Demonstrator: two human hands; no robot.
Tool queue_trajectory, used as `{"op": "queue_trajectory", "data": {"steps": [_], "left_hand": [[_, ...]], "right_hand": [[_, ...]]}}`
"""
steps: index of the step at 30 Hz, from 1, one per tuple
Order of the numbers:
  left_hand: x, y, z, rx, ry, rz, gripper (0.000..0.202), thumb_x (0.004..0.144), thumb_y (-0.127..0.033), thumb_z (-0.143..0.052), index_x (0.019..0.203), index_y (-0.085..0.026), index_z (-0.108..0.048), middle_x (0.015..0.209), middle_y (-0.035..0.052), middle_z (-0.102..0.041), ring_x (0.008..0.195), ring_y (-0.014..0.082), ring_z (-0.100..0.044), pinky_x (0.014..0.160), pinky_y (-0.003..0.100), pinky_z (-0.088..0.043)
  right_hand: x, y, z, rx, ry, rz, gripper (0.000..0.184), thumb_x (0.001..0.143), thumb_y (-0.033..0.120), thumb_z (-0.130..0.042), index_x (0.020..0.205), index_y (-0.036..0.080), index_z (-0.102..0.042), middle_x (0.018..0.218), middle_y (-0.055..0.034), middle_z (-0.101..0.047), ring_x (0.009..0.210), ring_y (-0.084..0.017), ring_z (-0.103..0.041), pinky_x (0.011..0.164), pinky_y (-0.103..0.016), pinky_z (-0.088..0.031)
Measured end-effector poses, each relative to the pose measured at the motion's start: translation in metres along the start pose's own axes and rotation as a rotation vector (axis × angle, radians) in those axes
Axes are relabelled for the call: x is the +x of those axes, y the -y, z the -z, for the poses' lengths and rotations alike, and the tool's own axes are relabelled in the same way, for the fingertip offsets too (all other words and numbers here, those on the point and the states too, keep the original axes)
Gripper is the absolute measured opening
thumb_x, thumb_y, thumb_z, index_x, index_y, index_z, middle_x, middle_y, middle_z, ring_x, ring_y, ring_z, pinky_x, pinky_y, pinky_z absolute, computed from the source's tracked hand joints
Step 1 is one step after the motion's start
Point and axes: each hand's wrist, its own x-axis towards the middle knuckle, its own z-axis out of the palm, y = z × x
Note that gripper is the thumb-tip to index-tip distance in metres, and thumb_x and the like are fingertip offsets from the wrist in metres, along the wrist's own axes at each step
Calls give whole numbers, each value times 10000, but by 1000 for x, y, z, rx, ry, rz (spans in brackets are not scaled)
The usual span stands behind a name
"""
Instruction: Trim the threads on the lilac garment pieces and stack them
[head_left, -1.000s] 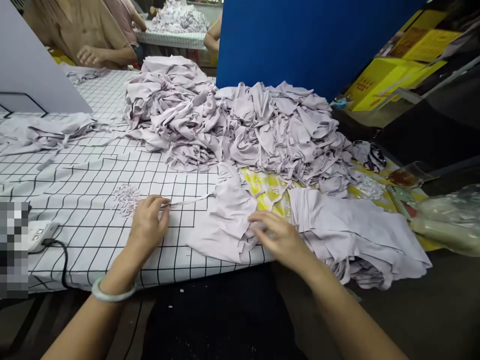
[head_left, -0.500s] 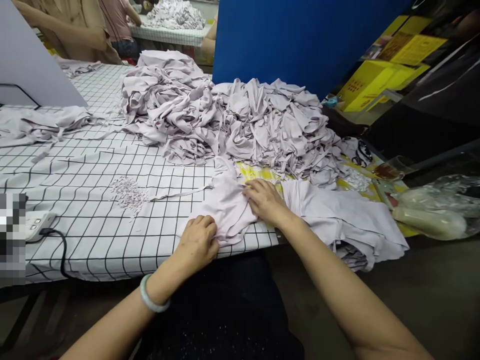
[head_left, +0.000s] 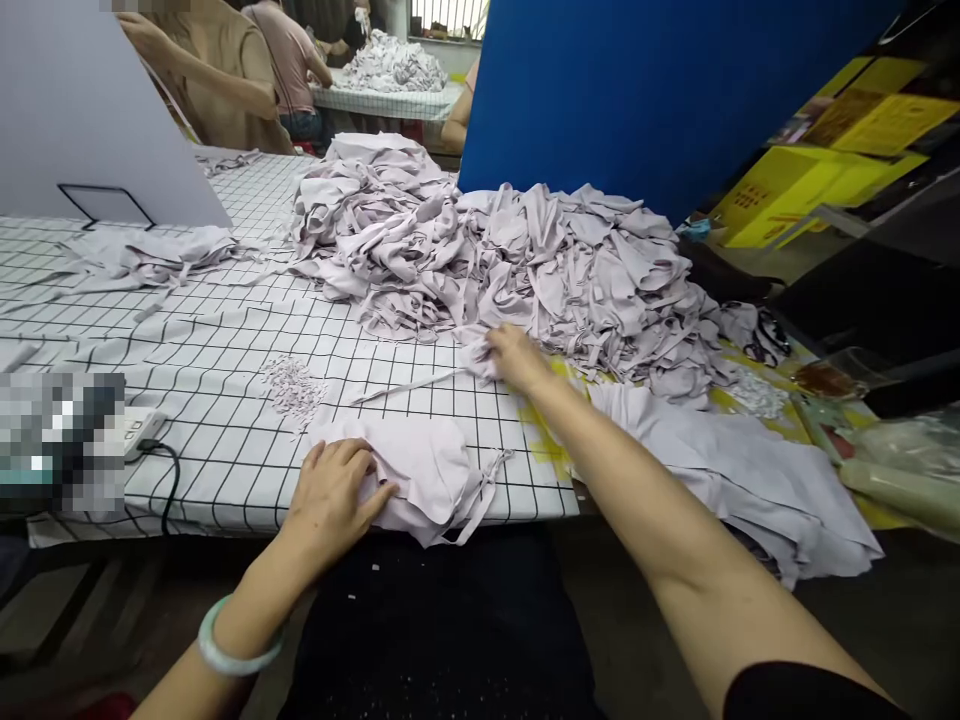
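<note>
Lilac-grey, creased cloth lies under the open left hand, the right hand pinching a bunched piece

Grid-patterned table beneath a fabric heap, small scraps and pale cloth piece

Pale green bangle, black sleeve

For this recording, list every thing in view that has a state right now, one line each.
Left hand: open, resting on cloth
Right hand: curled at bunched cloth, grip unclear
Pale lilac cloth piece: spread, slightly wrinkled
Large pale lilac fabric heap: crumpled, piled
Layered pale lilac fabric stack: overhanging the table edge
Small pale clippings: scattered loose
Black cable: plugged in
Flat blue board: upright
</note>
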Motion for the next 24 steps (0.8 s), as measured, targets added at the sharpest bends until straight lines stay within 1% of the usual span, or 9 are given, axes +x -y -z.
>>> {"op": "queue_trajectory", "data": {"steps": [2, 4, 7, 9, 11, 14, 19, 21, 24], "left_hand": [[-7, 4, -2, -6, -10, -5, 356, 816, -476, -703, 1038, -211, -617, 1167, 111, -635, 1085, 314, -554, 1010, 548, -395], [-14, 10, -3, -15, -40, 4, 406, 795, -454, -730, 1112, -228, -614, 1232, 122, -613, 1146, 340, -519, 998, 552, -396], [-20, 16, -5, -62, -131, 18, 179, 867, -273, -643, 1042, -239, -649, 1167, 107, -645, 1118, 309, -535, 960, 512, -419], [-19, 17, -4, -120, -195, 6, 114, 874, -181, -595, 944, -233, -669, 1067, 89, -669, 1054, 278, -558, 943, 487, -435], [-17, 16, -1, -195, -243, -15, 125, 868, -151, -585, 885, -230, -681, 997, 76, -673, 1002, 255, -565, 928, 462, -458], [-17, 15, 9, -339, -261, 9, 141, 876, -168, -583, 886, -240, -704, 981, 66, -668, 1011, 235, -565, 922, 429, -493], [-33, 11, 50, -659, -128, 134, 112, 876, -232, -600, 847, -251, -707, 1037, 68, -661, 995, 218, -637, 820, 356, -568], [-44, 6, 75, -682, -54, 106, 110, 877, -271, -612, 822, -262, -707, 1042, 71, -671, 964, 224, -654, 745, 337, -582], [-57, -4, 108, -430, -146, -3, 86, 859, -342, -635, 823, -297, -698, 982, 57, -682, 975, 259, -623, 787, 410, -566]], "right_hand": [[0, -10, 13, -26, -163, -61, 392, 835, 44, -514, 1209, 108, -611, 1238, -207, -554, 1183, -342, -503, 1010, -511, -405], [-29, -3, 21, -6, -215, -1, 424, 840, 93, -550, 1255, 172, -586, 1277, -173, -545, 1234, -358, -471, 1046, -552, -365], [-99, 32, 15, 186, 240, 445, 342, 858, 216, -612, 1192, 288, -610, 1281, -76, -583, 1220, -296, -502, 1022, -484, -432], [-139, 57, 1, 263, 290, 539, 212, 873, 209, -609, 1077, 260, -636, 1233, -78, -611, 1202, -282, -514, 1005, -467, -441], [-162, 72, -13, 328, 194, 501, 57, 890, 182, -584, 901, 224, -620, 1044, -82, -647, 1054, -256, -567, 922, -439, -470], [-177, 78, -19, 405, -22, 341, 122, 903, 138, -510, 822, 220, -550, 786, -35, -589, 758, -187, -562, 695, -330, -480], [-216, 84, 9, 333, -440, 23, 193, 829, 93, -531, 735, 247, -461, 615, 41, -466, 524, -129, -439, 502, -263, -366], [-238, 91, 30, 407, -449, -39, 236, 816, 113, -583, 706, 252, -427, 587, 54, -420, 491, -119, -404, 460, -252, -344], [-263, 102, 62, 549, -199, 41, 285, 810, 115, -591, 669, 250, -384, 556, 59, -409, 449, -108, -404, 401, -236, -330]]}}
